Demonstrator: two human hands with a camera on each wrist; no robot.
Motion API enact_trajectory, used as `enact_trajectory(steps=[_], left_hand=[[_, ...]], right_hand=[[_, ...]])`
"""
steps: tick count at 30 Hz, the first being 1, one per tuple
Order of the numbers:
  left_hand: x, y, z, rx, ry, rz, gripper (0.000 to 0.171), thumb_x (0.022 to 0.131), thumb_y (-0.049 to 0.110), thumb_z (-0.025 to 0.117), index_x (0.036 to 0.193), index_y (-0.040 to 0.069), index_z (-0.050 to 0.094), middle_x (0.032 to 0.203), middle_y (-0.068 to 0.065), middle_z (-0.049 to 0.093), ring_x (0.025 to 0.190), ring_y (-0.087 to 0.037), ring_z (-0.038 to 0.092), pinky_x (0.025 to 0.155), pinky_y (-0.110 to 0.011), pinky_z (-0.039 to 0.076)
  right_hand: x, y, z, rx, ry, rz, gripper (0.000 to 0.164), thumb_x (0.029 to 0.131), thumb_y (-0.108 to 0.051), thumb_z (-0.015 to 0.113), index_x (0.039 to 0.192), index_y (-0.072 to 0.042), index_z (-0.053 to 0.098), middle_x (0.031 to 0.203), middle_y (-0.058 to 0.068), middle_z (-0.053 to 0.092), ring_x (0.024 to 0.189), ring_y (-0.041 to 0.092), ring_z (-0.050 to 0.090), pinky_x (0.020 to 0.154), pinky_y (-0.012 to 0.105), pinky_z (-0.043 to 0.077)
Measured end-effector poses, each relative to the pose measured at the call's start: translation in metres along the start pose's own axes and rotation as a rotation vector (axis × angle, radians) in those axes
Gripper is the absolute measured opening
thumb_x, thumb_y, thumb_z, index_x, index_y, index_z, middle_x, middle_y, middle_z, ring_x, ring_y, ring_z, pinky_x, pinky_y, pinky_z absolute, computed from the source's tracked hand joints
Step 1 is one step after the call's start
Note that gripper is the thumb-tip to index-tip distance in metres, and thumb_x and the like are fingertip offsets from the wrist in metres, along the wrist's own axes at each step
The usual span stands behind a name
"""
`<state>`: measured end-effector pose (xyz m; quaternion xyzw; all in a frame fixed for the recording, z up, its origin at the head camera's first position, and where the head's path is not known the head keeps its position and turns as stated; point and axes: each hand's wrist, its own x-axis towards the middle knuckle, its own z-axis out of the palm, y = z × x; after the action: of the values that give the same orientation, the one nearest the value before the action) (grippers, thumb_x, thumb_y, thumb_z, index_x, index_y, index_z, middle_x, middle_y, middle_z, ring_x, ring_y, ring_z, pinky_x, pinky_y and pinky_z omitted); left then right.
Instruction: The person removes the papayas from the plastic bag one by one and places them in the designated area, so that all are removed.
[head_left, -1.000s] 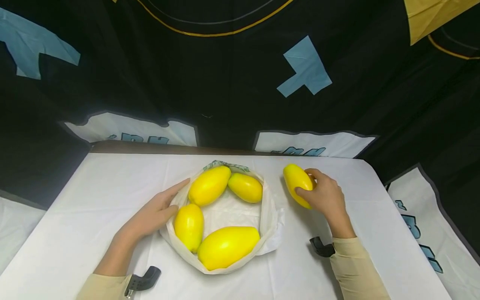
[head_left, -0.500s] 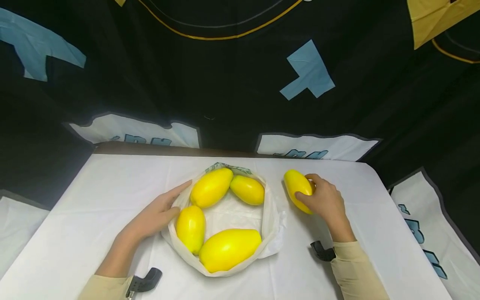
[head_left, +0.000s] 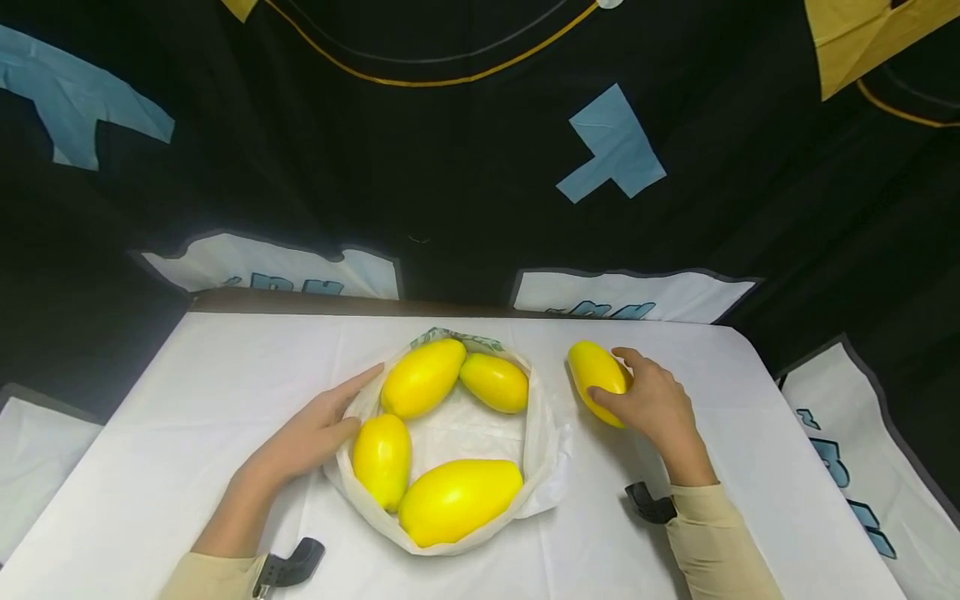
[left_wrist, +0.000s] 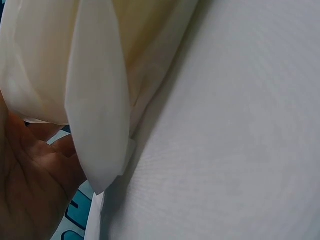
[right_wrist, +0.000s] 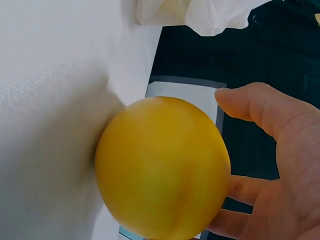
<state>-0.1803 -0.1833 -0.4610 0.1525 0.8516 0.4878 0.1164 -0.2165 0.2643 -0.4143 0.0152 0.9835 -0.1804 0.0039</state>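
A pale cloth-like bag (head_left: 543,471) stands with its mouth spread wide, and several yellow mangoes, including a large one (head_left: 461,500), lie inside. My left hand (head_left: 315,431) rests along the bag's left side, fingers extended; in the left wrist view the bag's wall (left_wrist: 97,95) hides most of them. Right of the bag, another yellow mango (head_left: 596,373) lies on the white table. Over its right side is my right hand (head_left: 656,402). The right wrist view shows a gap between the thumb (right_wrist: 240,100) and the mango (right_wrist: 162,167); the other fingertips are hidden behind it.
A white cloth covers the table (head_left: 247,367). Behind it hangs a black backdrop (head_left: 465,192) with blue and yellow patches. A black strap piece (head_left: 296,562) sticks out at the left wrist, and another (head_left: 648,502) at the right.
Things sit slightly lower in the head view, as its framing shifted. Both hands, the bag and the mangoes keep almost the same places relative to one another.
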Motion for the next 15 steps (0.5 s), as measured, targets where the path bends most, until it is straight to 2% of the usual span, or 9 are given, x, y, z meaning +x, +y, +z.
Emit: enact_trajectory(steps=[7,15], left_hand=[[-0.001,-0.002,0.001,-0.001,0.002,0.0,0.07,0.092,0.008,0.05,0.154,0.033,0.029,0.156,0.008,0.031,0.145,-0.023,0.022,0.112,-0.058,0.024],[-0.001,-0.001,0.001,0.012,0.007,-0.003,0.07,0.092,0.008,0.05,0.154,0.032,0.028,0.157,0.008,0.03,0.145,-0.024,0.022,0.112,-0.058,0.024]], right_hand=[[-0.002,0.001,-0.004,0.018,-0.004,0.004,0.079,0.079,-0.054,0.069,0.143,-0.013,0.047,0.135,0.02,0.054,0.109,0.041,0.055,0.08,0.06,0.048],[-0.004,0.003,-0.011,0.068,0.061,-0.044,0.075,0.081,-0.054,0.068,0.141,-0.013,0.049,0.138,0.016,0.053,0.11,0.04,0.056,0.082,0.061,0.048]])
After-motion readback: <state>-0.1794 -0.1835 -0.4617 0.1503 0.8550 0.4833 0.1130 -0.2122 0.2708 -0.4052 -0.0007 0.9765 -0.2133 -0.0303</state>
